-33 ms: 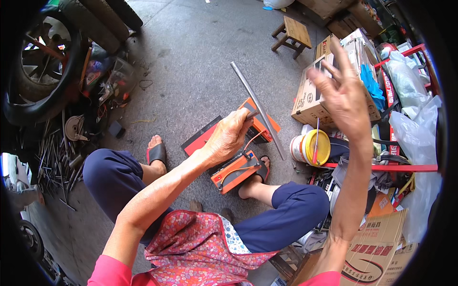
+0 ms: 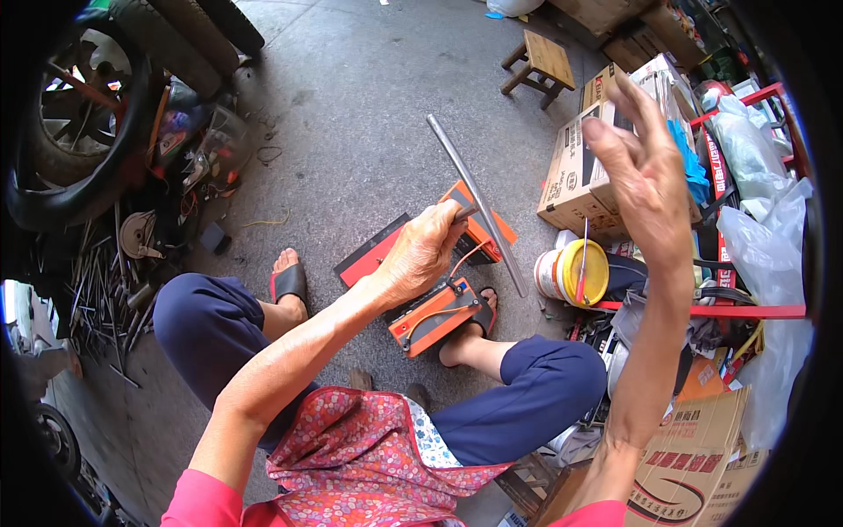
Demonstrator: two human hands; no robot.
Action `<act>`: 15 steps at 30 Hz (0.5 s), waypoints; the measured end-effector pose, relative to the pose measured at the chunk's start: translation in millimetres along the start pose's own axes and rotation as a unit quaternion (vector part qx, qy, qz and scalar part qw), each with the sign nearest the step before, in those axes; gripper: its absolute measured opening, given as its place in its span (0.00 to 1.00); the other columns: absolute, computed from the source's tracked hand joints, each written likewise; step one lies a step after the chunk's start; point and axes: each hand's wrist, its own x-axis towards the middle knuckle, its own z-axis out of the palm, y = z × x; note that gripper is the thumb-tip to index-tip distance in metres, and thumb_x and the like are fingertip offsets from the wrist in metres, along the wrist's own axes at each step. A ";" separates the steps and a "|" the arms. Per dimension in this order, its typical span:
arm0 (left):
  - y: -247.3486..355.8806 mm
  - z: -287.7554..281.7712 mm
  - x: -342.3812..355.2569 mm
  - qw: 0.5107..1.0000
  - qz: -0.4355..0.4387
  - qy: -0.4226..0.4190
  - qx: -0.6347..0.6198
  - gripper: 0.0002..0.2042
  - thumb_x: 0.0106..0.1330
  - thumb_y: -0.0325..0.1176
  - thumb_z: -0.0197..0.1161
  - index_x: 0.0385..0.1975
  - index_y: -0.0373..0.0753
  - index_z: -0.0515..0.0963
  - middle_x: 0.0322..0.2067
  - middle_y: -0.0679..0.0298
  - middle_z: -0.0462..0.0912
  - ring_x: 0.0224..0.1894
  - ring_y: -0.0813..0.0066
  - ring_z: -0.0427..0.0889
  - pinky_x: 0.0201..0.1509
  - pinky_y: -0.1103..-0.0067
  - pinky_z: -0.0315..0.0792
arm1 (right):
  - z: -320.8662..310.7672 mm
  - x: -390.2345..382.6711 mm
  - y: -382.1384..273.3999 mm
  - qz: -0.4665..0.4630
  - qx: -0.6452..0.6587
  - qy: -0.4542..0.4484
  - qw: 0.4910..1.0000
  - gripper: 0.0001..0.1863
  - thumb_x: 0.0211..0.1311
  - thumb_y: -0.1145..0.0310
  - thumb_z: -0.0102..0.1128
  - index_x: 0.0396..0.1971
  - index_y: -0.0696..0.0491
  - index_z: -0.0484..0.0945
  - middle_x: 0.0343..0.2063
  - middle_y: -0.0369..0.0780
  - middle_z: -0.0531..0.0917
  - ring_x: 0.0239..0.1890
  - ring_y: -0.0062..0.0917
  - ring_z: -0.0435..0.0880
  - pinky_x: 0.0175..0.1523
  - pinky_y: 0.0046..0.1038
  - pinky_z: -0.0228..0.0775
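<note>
Right hand [image 2: 648, 180] drifts slightly rightward, empty, fingers loosely spread — left hand [image 2: 417, 256] stays wrapped round the T-shaped metal bar [image 2: 463, 177]. So left alone seems to carry it.

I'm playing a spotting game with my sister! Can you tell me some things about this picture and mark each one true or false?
1. The left hand holds a metal tool with a long grey bar. True.
2. The right hand is squeezing a ball. False: the right hand is raised, open and empty.
3. The wooden stool is standing on its legs. True.
4. The tub has a bright blue top. False: its top is yellow.
5. An orange-and-black block is close to the right foot. True.
</note>
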 end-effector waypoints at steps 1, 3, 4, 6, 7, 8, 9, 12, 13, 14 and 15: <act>-0.9 -1.4 -0.2 1.000 -0.006 0.002 0.005 0.05 0.70 0.24 0.55 0.38 0.34 0.67 0.32 0.49 0.73 0.38 0.47 0.77 0.40 0.62 0.70 | -6.3 -4.2 -9.5 0.028 0.037 -0.040 0.998 0.28 0.67 0.58 0.62 0.57 0.65 0.73 0.45 0.47 0.84 0.41 0.27 0.86 0.42 0.27 0.78; -0.2 -1.1 0.8 1.000 -0.015 0.001 0.007 0.05 0.70 0.24 0.55 0.38 0.34 0.66 0.32 0.49 0.73 0.38 0.47 0.77 0.40 0.62 0.70 | -10.7 -20.3 -25.3 0.104 0.216 -0.231 0.943 0.21 0.66 0.61 0.64 0.50 0.63 0.78 0.33 0.38 0.86 0.28 0.19 0.84 0.34 0.22 0.75; -0.7 -2.1 0.7 1.000 -0.021 0.000 0.008 0.05 0.70 0.24 0.55 0.38 0.34 0.67 0.32 0.49 0.73 0.39 0.47 0.77 0.41 0.62 0.70 | -8.9 -26.1 -36.0 0.158 0.275 -0.348 0.882 0.17 0.66 0.63 0.64 0.46 0.62 0.80 0.34 0.39 0.86 0.30 0.20 0.84 0.36 0.22 0.75; -0.6 -4.9 1.8 0.999 -0.030 -0.005 0.011 0.04 0.70 0.24 0.55 0.38 0.34 0.67 0.32 0.49 0.74 0.39 0.47 0.77 0.41 0.62 0.70 | 1.0 -34.8 -23.9 0.164 0.238 -0.452 0.844 0.17 0.66 0.63 0.64 0.47 0.61 0.81 0.35 0.40 0.87 0.33 0.25 0.86 0.41 0.27 0.77; 2.8 -3.8 4.4 1.000 -0.012 -0.003 0.006 0.04 0.70 0.24 0.55 0.39 0.34 0.67 0.32 0.49 0.74 0.39 0.47 0.77 0.41 0.62 0.70 | 1.4 -38.0 -5.2 0.131 0.189 -0.447 0.864 0.20 0.67 0.60 0.63 0.47 0.61 0.81 0.35 0.40 0.87 0.35 0.29 0.87 0.43 0.29 0.78; 5.1 -6.0 5.5 1.000 0.002 0.001 0.007 0.04 0.70 0.24 0.55 0.39 0.34 0.67 0.32 0.49 0.74 0.39 0.47 0.77 0.41 0.62 0.70 | -2.0 -35.6 16.6 -0.015 0.008 -0.318 0.948 0.26 0.66 0.57 0.62 0.55 0.60 0.73 0.47 0.44 0.77 0.48 0.33 0.75 0.54 0.35 0.65; 8.4 -5.8 8.0 1.000 0.021 0.005 0.005 0.04 0.70 0.24 0.55 0.39 0.34 0.68 0.32 0.49 0.74 0.39 0.48 0.77 0.41 0.62 0.70 | -8.5 -34.8 36.2 -0.110 -0.359 -0.104 0.921 0.33 0.66 0.54 0.61 0.63 0.59 0.65 0.60 0.47 0.66 0.62 0.37 0.62 0.65 0.40 0.52; 1.7 -1.0 4.9 1.000 -0.027 -0.008 -0.007 0.07 0.68 0.24 0.56 0.44 0.35 0.69 0.33 0.49 0.75 0.40 0.48 0.78 0.43 0.62 0.71 | -31.8 -25.1 43.1 -0.010 -0.298 0.073 0.952 0.38 0.63 0.52 0.64 0.65 0.61 0.65 0.69 0.55 0.61 0.71 0.44 0.61 0.73 0.42 0.50; -0.3 -2.5 3.5 0.999 -0.038 -0.021 -0.018 0.08 0.68 0.24 0.56 0.44 0.35 0.69 0.34 0.49 0.75 0.40 0.48 0.78 0.43 0.62 0.71 | -32.4 -26.0 36.8 0.034 -0.140 0.078 0.987 0.36 0.61 0.52 0.66 0.63 0.61 0.69 0.68 0.58 0.63 0.70 0.45 0.64 0.72 0.39 0.55; -2.3 -3.3 3.2 1.000 -0.017 -0.001 0.004 0.07 0.68 0.22 0.56 0.44 0.35 0.70 0.33 0.50 0.76 0.38 0.52 0.79 0.42 0.65 0.72 | -26.2 -29.3 35.1 0.017 -0.181 0.063 0.981 0.35 0.61 0.52 0.67 0.62 0.60 0.71 0.68 0.57 0.63 0.70 0.46 0.63 0.72 0.39 0.54; -2.3 -2.6 2.8 1.000 0.005 0.018 0.023 0.07 0.68 0.21 0.56 0.43 0.34 0.71 0.32 0.51 0.77 0.36 0.56 0.79 0.42 0.69 0.73 | -20.9 -34.2 32.0 0.001 -0.226 0.048 0.973 0.34 0.61 0.53 0.67 0.61 0.59 0.73 0.68 0.57 0.63 0.70 0.47 0.63 0.73 0.38 0.54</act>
